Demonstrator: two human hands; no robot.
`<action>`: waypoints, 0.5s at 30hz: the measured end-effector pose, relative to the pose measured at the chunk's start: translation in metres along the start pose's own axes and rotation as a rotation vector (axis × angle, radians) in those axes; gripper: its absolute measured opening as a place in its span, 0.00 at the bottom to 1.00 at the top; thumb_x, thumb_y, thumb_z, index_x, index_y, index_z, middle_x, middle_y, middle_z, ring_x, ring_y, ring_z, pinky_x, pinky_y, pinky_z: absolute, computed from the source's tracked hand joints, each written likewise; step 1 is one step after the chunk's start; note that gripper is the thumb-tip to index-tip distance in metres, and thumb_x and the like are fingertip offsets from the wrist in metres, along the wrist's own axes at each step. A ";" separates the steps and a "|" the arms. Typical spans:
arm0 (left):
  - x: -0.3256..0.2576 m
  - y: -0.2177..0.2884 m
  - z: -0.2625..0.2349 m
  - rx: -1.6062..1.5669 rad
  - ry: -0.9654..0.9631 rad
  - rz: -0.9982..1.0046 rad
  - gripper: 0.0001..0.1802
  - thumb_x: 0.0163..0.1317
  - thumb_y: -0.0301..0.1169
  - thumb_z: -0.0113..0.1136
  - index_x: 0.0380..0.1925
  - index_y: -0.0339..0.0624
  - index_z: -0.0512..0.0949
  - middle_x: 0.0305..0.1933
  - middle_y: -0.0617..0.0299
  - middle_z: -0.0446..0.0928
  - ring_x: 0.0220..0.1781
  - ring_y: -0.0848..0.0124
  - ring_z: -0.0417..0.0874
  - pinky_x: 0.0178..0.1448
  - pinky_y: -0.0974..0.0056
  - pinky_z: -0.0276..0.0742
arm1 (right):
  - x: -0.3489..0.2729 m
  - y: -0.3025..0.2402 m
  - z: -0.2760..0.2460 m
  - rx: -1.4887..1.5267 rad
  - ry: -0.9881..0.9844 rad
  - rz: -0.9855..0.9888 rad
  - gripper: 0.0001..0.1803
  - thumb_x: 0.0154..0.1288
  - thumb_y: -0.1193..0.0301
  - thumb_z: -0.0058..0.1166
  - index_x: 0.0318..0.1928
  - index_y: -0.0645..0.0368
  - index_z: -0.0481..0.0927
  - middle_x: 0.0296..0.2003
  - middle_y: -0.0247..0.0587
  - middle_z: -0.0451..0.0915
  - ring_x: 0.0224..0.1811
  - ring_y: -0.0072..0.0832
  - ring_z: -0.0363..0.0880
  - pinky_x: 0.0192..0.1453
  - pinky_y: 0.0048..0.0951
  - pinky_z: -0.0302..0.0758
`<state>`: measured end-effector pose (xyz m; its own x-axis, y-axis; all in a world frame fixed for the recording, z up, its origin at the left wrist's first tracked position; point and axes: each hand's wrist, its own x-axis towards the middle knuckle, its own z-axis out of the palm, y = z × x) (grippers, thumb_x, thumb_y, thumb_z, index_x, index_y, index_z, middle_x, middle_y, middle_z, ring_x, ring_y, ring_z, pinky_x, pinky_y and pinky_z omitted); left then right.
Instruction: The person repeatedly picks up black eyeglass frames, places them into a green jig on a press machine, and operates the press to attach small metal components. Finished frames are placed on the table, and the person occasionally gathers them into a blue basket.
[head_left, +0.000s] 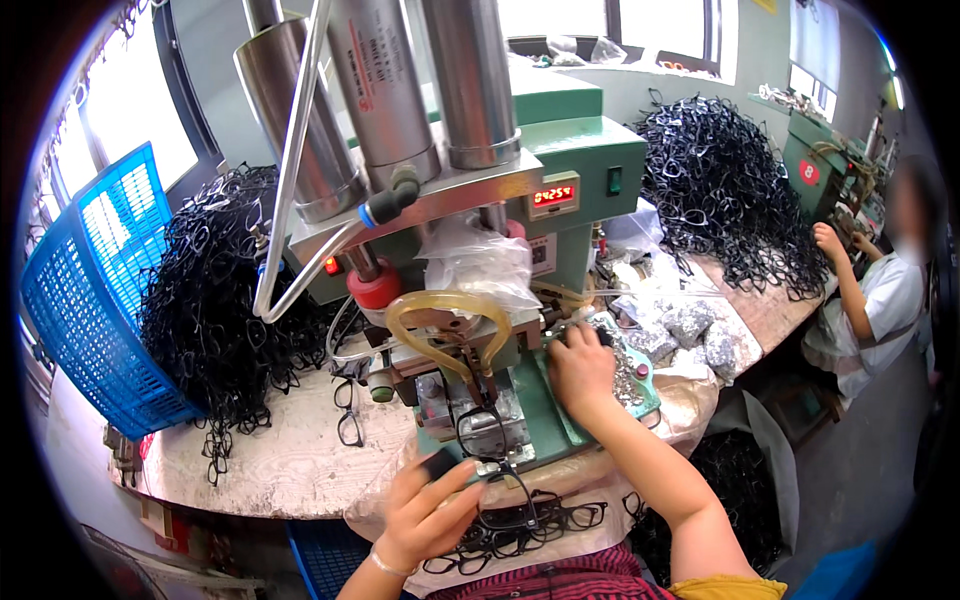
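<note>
Under the press head, a black eyeglass frame (461, 432) is set upright against the metal fixture (508, 432) of the green press. My left hand (425, 512) pinches this frame near its middle, thumb and fingers closed; a dark cover sits on one digit. To the right, my right hand (582, 368) reaches onto the green tray (643, 400) of small metal parts (627, 375). Its fingers are bent down at the tray's far left part, one with a black cover. What they pick at is too small to make out. Several black eyeglass frames (470, 556) lie below, close to my lap.
Large heaps of black eyeglass frames stand left (215, 290) and right (720, 180). A blue plastic basket (100, 290) leans at the far left. Bags of small silvery parts (690, 320) lie beyond the tray. Another person (880, 290) works at a green machine on the right.
</note>
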<state>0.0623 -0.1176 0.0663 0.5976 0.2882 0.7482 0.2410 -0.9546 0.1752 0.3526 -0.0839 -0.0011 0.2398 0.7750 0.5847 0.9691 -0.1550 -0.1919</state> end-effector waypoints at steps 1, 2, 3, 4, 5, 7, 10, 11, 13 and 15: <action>-0.016 0.001 -0.012 0.100 0.067 -0.062 0.15 0.50 0.25 0.70 0.40 0.49 0.85 0.49 0.59 0.85 0.43 0.58 0.82 0.57 0.53 0.77 | -0.011 0.007 -0.003 -0.003 -0.017 0.005 0.06 0.52 0.73 0.63 0.32 0.57 0.82 0.43 0.42 0.81 0.48 0.44 0.80 0.41 0.41 0.79; -0.035 -0.001 -0.026 0.206 0.132 -0.127 0.13 0.52 0.25 0.68 0.40 0.48 0.84 0.48 0.56 0.85 0.45 0.56 0.83 0.58 0.51 0.76 | -0.023 0.020 -0.008 0.185 0.092 0.021 0.07 0.52 0.74 0.63 0.34 0.58 0.83 0.42 0.43 0.82 0.44 0.43 0.80 0.40 0.39 0.78; -0.055 -0.003 -0.038 0.315 0.240 -0.283 0.11 0.56 0.24 0.63 0.40 0.45 0.82 0.47 0.53 0.84 0.47 0.53 0.82 0.60 0.49 0.73 | -0.035 0.028 -0.013 0.390 0.194 0.031 0.07 0.53 0.76 0.63 0.35 0.58 0.83 0.40 0.43 0.83 0.41 0.42 0.81 0.39 0.37 0.78; -0.063 -0.009 -0.050 0.384 0.333 -0.484 0.10 0.58 0.22 0.62 0.41 0.41 0.81 0.47 0.51 0.83 0.49 0.52 0.82 0.61 0.49 0.71 | -0.047 0.021 -0.033 0.560 0.191 0.337 0.09 0.55 0.79 0.62 0.39 0.61 0.84 0.36 0.43 0.85 0.37 0.35 0.82 0.41 0.33 0.77; -0.072 -0.024 -0.061 0.406 0.395 -0.649 0.09 0.59 0.22 0.61 0.40 0.39 0.81 0.49 0.50 0.82 0.52 0.52 0.80 0.62 0.51 0.69 | -0.060 0.037 -0.033 0.800 0.204 0.524 0.06 0.61 0.79 0.61 0.39 0.62 0.84 0.35 0.36 0.84 0.38 0.24 0.80 0.43 0.26 0.76; -0.074 -0.063 -0.071 0.500 0.364 -0.764 0.08 0.59 0.23 0.63 0.40 0.38 0.81 0.51 0.50 0.81 0.56 0.52 0.77 0.63 0.52 0.67 | -0.067 0.040 -0.038 1.182 0.306 0.745 0.05 0.70 0.78 0.54 0.43 0.63 0.82 0.37 0.32 0.82 0.38 0.16 0.77 0.46 0.19 0.72; -0.077 -0.134 -0.056 0.667 0.178 -0.710 0.09 0.59 0.30 0.67 0.37 0.38 0.82 0.49 0.52 0.79 0.56 0.53 0.74 0.61 0.52 0.67 | -0.057 0.028 -0.013 1.258 0.371 0.712 0.06 0.69 0.78 0.56 0.44 0.63 0.81 0.37 0.31 0.81 0.39 0.16 0.77 0.47 0.18 0.72; -0.078 -0.156 -0.046 0.712 0.143 -0.744 0.10 0.59 0.34 0.67 0.35 0.39 0.83 0.49 0.52 0.79 0.55 0.53 0.74 0.60 0.51 0.67 | -0.048 0.022 -0.011 1.257 0.334 0.711 0.06 0.69 0.78 0.55 0.44 0.64 0.81 0.37 0.31 0.81 0.39 0.15 0.77 0.47 0.18 0.72; -0.059 -0.185 -0.012 0.883 0.024 -1.020 0.17 0.60 0.44 0.66 0.30 0.39 0.85 0.46 0.53 0.79 0.54 0.53 0.73 0.60 0.50 0.68 | -0.034 0.013 -0.003 1.253 0.300 0.650 0.05 0.67 0.79 0.58 0.43 0.63 0.82 0.36 0.30 0.82 0.39 0.16 0.77 0.46 0.18 0.72; -0.090 -0.223 0.013 0.996 -0.032 -1.188 0.20 0.59 0.46 0.63 0.24 0.39 0.84 0.45 0.53 0.79 0.58 0.52 0.71 0.61 0.49 0.68 | -0.022 -0.004 -0.005 1.179 0.215 0.586 0.05 0.65 0.78 0.59 0.41 0.64 0.83 0.35 0.31 0.83 0.39 0.17 0.78 0.47 0.19 0.73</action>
<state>-0.0346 0.0702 -0.0484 -0.2866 0.8312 0.4765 0.9581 0.2467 0.1458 0.3439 -0.1035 -0.0094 0.7110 0.6481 0.2727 0.1169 0.2735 -0.9547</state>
